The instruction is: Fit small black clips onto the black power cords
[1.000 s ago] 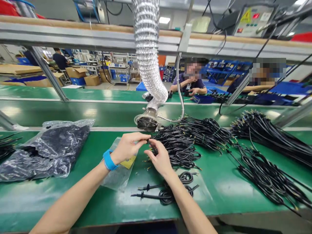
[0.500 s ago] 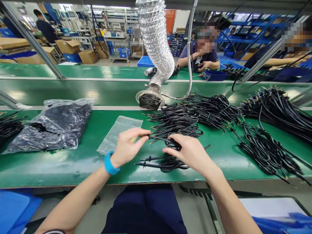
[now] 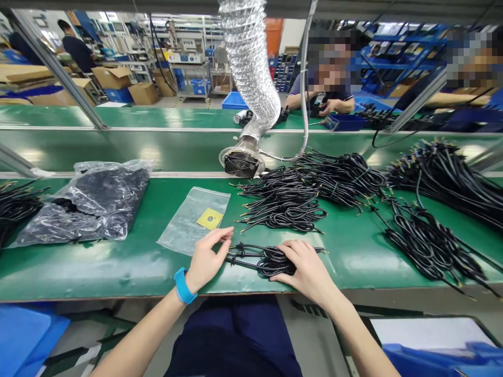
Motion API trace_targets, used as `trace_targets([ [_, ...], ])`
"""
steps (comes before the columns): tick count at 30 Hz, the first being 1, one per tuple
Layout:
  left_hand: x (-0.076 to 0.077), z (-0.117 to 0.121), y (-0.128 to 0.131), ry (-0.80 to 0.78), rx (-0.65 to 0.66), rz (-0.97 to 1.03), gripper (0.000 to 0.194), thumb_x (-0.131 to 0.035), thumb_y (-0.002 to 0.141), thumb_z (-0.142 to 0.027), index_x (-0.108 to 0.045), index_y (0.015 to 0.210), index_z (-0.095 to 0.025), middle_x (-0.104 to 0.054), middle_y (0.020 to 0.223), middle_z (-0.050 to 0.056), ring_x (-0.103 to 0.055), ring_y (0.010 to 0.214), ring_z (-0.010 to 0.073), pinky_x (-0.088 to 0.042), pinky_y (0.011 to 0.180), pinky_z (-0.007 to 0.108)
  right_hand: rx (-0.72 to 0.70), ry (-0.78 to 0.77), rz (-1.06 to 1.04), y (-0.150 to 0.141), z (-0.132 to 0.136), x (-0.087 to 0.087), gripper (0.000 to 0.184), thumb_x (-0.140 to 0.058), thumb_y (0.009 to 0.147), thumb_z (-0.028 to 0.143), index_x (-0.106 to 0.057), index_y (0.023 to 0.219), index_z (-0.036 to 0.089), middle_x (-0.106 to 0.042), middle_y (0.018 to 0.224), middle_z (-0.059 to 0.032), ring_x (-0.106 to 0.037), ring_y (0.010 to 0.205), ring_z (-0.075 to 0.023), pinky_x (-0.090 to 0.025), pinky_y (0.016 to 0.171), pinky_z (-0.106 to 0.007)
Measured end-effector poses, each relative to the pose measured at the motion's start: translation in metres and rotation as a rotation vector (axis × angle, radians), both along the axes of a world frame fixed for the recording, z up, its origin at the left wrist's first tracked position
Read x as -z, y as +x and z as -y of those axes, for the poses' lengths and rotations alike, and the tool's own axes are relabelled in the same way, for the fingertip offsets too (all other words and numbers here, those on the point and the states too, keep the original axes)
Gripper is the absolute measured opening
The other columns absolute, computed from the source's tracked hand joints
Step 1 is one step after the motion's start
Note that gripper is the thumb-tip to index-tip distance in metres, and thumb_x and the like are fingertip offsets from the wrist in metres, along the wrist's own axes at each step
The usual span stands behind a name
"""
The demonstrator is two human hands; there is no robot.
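Note:
Two coiled black cables [image 3: 267, 268] lie side by side at the front of the green bench, with small black grommet-like pieces near their left ends. My right hand [image 3: 308, 268] is closed over the coils, fingers on the far side and thumb on the near side. At the left ends of these cables is my left hand [image 3: 210, 257], thumb and fingers slightly apart with nothing visible between them. Behind it lies a clear plastic bag [image 3: 183, 222], and a yellow square piece with a hole [image 3: 206, 218] shows there.
Coiled black cables [image 3: 286, 204] are piled behind my hands, with more bundles [image 3: 428, 241] at right. A large plastic bag of black parts [image 3: 106, 204] lies left. An extraction fan [image 3: 241, 163] on a foil duct [image 3: 251, 68] hangs low. Co-workers sit across the bench.
My right hand has lowered a coiled cable beside the other one at the front. My left hand has let go of its end and moved down, uncovering the yellow square.

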State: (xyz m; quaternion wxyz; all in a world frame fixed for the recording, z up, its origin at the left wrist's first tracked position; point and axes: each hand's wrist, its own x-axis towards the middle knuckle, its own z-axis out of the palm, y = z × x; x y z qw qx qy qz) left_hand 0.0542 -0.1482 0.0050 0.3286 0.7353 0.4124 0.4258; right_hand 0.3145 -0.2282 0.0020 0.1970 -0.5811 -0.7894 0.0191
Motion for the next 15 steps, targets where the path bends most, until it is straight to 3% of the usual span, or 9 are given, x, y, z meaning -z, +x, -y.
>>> trace_targets([
  [4,0.004,-0.001,-0.006,0.010,-0.178,0.069,0.021,-0.058,0.089,-0.027,-0.070,0.105,-0.018,-0.074,0.094,0.006,-0.070,0.084,0.0179,-0.055,0.082,0.032,0.001,0.050,-0.074,-0.001,0.002,0.005,0.056,-0.076,0.074,0.055,-0.062,0.113,0.017,-0.065,0.101,-0.0100,-0.058,0.094,-0.0261,-0.046,0.086,-0.043],
  [6,0.004,-0.001,-0.006,0.015,-0.180,0.055,0.020,-0.058,0.090,-0.028,-0.071,0.102,-0.018,-0.074,0.094,0.006,-0.069,0.085,0.0182,-0.055,0.082,0.032,0.008,0.061,-0.092,-0.002,0.002,0.007,0.055,-0.076,0.075,0.055,-0.062,0.113,0.017,-0.065,0.101,-0.0101,-0.058,0.093,-0.0260,-0.045,0.085,-0.043],
  [11,0.002,-0.003,0.003,0.028,0.053,-0.144,0.021,-0.057,0.090,-0.032,-0.072,0.098,-0.021,-0.073,0.098,0.007,-0.066,0.095,0.0203,-0.053,0.087,0.034,0.039,0.046,-0.113,-0.002,0.003,0.006,0.054,-0.078,0.072,0.055,-0.064,0.109,0.018,-0.066,0.099,-0.0098,-0.058,0.092,-0.0255,-0.045,0.085,-0.043],
  [15,0.005,-0.006,0.011,0.004,0.167,-0.253,0.025,-0.059,0.088,-0.043,-0.074,0.097,-0.024,-0.072,0.093,0.005,-0.066,0.089,0.0214,-0.054,0.082,0.036,0.033,0.063,-0.098,-0.007,0.005,-0.003,0.076,-0.081,0.059,0.065,-0.062,0.113,0.015,-0.065,0.105,-0.0119,-0.058,0.098,-0.0274,-0.041,0.095,-0.049],
])
